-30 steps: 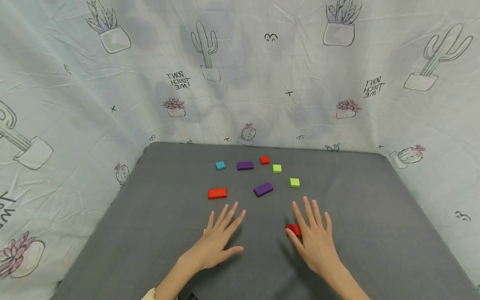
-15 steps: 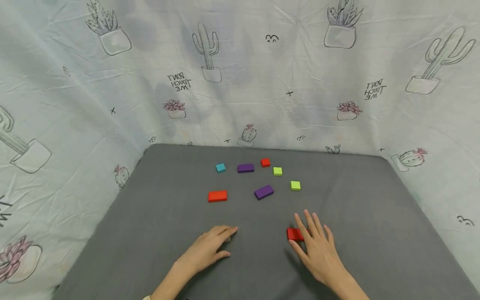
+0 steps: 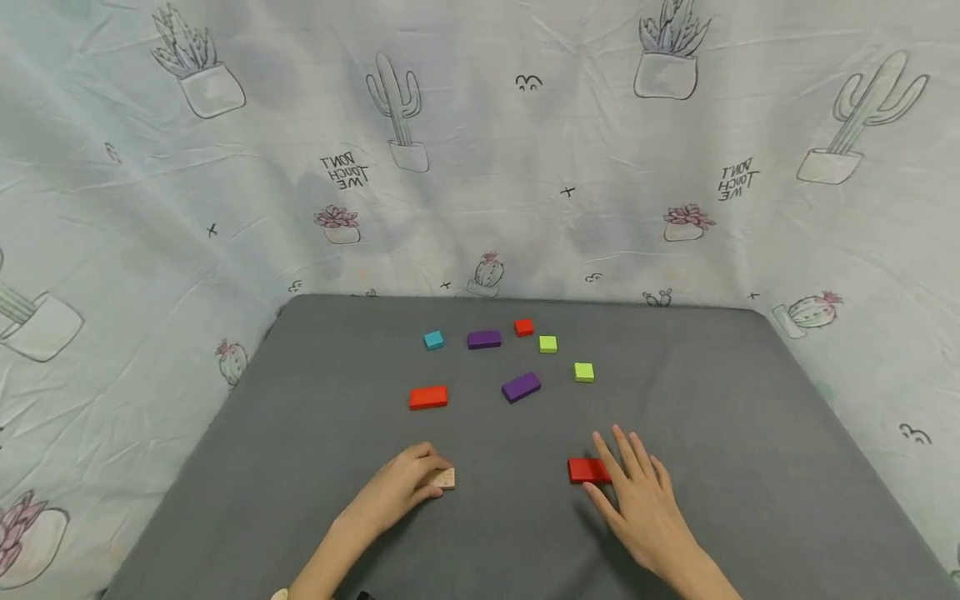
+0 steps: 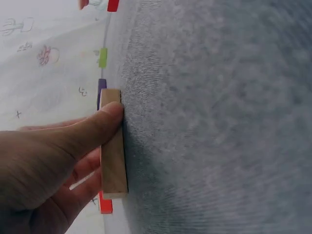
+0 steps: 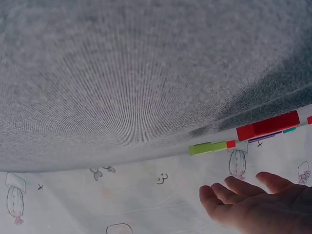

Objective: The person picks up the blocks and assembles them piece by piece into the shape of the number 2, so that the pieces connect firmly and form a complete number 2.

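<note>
My left hand [image 3: 399, 485] pinches a plain wooden block [image 4: 113, 161] on the grey table, thumb on its near side and fingers behind. In the head view only the right end of that block shows past the fingers. My right hand [image 3: 637, 508] hovers with spread fingers over a red block [image 3: 587, 471], holding nothing. The hand covers the right end of this red block in the head view. From the right wrist, the right hand [image 5: 253, 200] appears apart from the red block [image 5: 268, 126].
Farther back on the grey table [image 3: 337, 350] lie a red block [image 3: 428, 397], purple blocks [image 3: 521, 387] [image 3: 484, 340], a blue block [image 3: 433, 340], a small red block [image 3: 523, 327] and lime-green blocks [image 3: 548, 344] [image 3: 584, 372]. A cactus-print cloth [image 3: 465, 192] hangs around the table.
My left hand has come down from hovering with spread fingers and taken hold of the wooden block. My right hand has shifted slightly nearer to me, uncovering more of the red block.
</note>
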Demonstrator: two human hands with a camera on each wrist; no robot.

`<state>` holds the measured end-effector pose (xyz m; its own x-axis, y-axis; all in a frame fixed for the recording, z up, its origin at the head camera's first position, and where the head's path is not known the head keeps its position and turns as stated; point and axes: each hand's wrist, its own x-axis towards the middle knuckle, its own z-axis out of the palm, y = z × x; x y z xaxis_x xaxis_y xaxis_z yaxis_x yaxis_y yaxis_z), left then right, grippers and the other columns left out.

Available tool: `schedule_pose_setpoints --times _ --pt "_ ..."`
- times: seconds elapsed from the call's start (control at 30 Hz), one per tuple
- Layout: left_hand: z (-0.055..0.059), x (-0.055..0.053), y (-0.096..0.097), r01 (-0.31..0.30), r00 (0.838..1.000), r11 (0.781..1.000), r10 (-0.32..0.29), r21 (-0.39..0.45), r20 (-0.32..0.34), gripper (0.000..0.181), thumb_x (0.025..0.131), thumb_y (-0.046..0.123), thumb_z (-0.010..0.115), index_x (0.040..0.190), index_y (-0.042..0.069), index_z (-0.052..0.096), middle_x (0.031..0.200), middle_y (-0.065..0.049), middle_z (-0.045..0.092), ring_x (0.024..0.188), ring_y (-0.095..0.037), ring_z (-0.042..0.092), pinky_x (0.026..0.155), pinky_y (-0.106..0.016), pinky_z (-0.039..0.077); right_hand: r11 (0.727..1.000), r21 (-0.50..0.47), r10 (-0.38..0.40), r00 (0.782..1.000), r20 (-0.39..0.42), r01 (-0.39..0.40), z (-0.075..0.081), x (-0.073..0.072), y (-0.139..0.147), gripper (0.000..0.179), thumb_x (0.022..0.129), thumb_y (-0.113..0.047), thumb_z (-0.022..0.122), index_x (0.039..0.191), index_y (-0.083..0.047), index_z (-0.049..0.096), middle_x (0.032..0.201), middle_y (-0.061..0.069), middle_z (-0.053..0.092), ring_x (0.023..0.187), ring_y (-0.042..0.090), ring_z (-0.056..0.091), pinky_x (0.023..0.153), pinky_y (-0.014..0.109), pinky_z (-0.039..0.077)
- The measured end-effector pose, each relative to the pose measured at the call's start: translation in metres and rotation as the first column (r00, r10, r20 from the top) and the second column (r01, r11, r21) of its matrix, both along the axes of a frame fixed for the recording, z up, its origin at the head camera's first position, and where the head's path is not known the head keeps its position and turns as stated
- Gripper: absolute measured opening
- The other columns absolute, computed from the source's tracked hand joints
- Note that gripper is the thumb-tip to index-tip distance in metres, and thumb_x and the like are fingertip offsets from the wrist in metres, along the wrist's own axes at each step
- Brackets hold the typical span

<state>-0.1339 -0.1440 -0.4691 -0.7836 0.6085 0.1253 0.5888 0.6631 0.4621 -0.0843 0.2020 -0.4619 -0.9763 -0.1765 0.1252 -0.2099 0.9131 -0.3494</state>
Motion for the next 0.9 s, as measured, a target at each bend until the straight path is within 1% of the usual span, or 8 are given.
schedule_pose_setpoints --times 0.17,0.33,0.5,0.57,0.63,0.7,0.8,0.9 --pt "0.005 -0.003 0.001 0.065 0.995 0.997 -0.069 0.05 0.072 0.027 0.085 0.021 0.07 0.109 0.009 0.07 0.09 0.008 0.054 0.078 -0.002 0.05 0.07 -0.022 0.047 1.0 -0.023 -0.006 1.0 0.008 0.006 -0.002 0.003 -0.001 0.065 0.096 -0.047 0.053 0.148 -0.012 0.038 0.153 0.021 0.028 0.139 0.043 0.021 0.102 0.063 0.02" --pt "0.013 -0.005 0.002 0.119 0.988 0.989 -0.126 0.084 0.089 0.028 0.083 0.02 0.071 0.108 0.008 0.071 0.086 0.009 0.052 0.07 0.001 0.044 0.063 -0.015 0.043 1.0 -0.024 -0.007 1.0 -0.006 0.007 -0.003 0.003 -0.003 0.065 0.096 -0.047 0.053 0.148 -0.013 0.037 0.153 0.02 0.028 0.139 0.043 0.021 0.102 0.063 0.02" --pt "0.02 -0.006 0.004 0.14 0.984 0.987 -0.148 0.081 0.102 0.028 0.084 0.019 0.071 0.109 0.008 0.071 0.084 0.009 0.051 0.069 0.002 0.042 0.061 -0.014 0.041 1.0 0.0 -0.011 1.0 -0.019 0.011 -0.002 0.004 -0.001 0.064 0.096 -0.046 0.054 0.148 -0.013 0.038 0.152 0.019 0.03 0.139 0.042 0.023 0.102 0.062 0.022" --pt "0.022 -0.009 0.005 0.145 0.983 0.985 -0.153 0.088 0.097 0.027 0.083 0.018 0.071 0.108 0.007 0.071 0.084 0.008 0.052 0.069 0.001 0.043 0.061 -0.015 0.042 1.0 0.002 -0.011 1.0 -0.024 0.011 -0.001 0.004 -0.001 0.064 0.096 -0.045 0.054 0.148 -0.013 0.038 0.152 0.019 0.031 0.139 0.042 0.023 0.101 0.062 0.022" --pt "0.024 -0.015 0.007 0.152 0.984 0.984 -0.16 0.089 0.079 0.028 0.083 0.018 0.071 0.108 0.006 0.071 0.085 0.007 0.054 0.069 0.001 0.043 0.061 -0.015 0.042 1.0 0.001 -0.012 0.999 -0.03 0.012 -0.001 0.003 -0.001 0.064 0.096 -0.044 0.055 0.148 -0.013 0.038 0.152 0.019 0.03 0.139 0.042 0.023 0.101 0.063 0.022" --pt "0.025 -0.021 0.01 0.158 0.983 0.984 -0.165 0.089 0.08 0.028 0.083 0.018 0.071 0.108 0.005 0.071 0.086 0.006 0.056 0.07 0.0 0.045 0.063 -0.016 0.043 1.0 -0.001 -0.011 0.999 -0.033 0.011 -0.002 0.002 -0.001 0.064 0.096 -0.044 0.055 0.148 -0.013 0.038 0.152 0.019 0.03 0.139 0.042 0.023 0.101 0.063 0.022" --pt "0.023 -0.028 0.013 0.167 0.98 0.983 -0.175 0.082 0.098 0.029 0.082 0.018 0.072 0.108 0.005 0.072 0.088 0.005 0.058 0.073 -0.001 0.048 0.066 -0.017 0.045 1.0 0.001 -0.009 0.999 -0.034 0.009 -0.004 0.002 -0.002 0.064 0.095 -0.044 0.055 0.148 -0.012 0.039 0.152 0.02 0.031 0.139 0.042 0.024 0.101 0.064 0.024" --pt "0.019 -0.03 0.014 0.175 0.976 0.981 -0.184 0.083 0.12 0.029 0.082 0.019 0.072 0.107 0.005 0.071 0.09 0.005 0.06 0.075 -0.001 0.05 0.068 -0.018 0.047 1.0 0.004 -0.01 1.0 -0.026 0.011 -0.007 0.004 -0.001 0.063 0.095 -0.045 0.056 0.147 -0.012 0.04 0.151 0.019 0.033 0.138 0.043 0.025 0.1 0.064 0.025"
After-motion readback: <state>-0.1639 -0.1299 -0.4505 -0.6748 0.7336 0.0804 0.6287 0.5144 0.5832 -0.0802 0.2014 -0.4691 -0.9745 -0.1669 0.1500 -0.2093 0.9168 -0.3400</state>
